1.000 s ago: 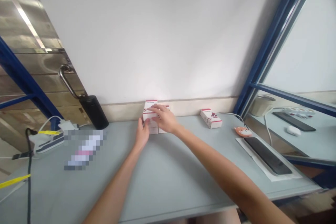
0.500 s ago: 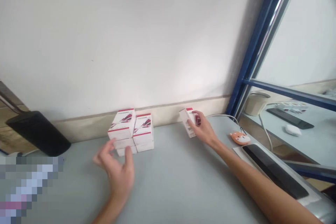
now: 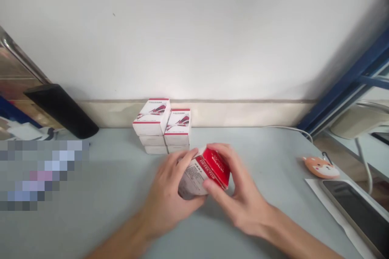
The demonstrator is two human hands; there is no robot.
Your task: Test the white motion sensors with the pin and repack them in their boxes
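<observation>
Between both hands is a small red-and-white carton [image 3: 197, 176] marked "DETECTOR", tilted above the table with its red end toward the right. My left hand [image 3: 168, 188] wraps round the carton's left side. On the other side, my right hand [image 3: 241, 192] grips the red end with thumb and fingers. Behind them, against the wall, stand stacked white cartons with red edges: a taller left stack [image 3: 152, 113] and a lower right stack [image 3: 178, 125] beside it. My left hand's fingers partly cover the foot of the right stack.
A black cylinder [image 3: 65, 111] leans at the left by the wall. At the right are an orange animal-face case [image 3: 321, 167] and a dark phone-like slab [image 3: 355, 206] on white paper. A white cable [image 3: 285, 128] runs along the back. A blurred-out item lies at the left.
My right hand has lifted the single carton from the right side of the table and brought it to the middle. My left hand has left the stacks and closed on that carton too.
</observation>
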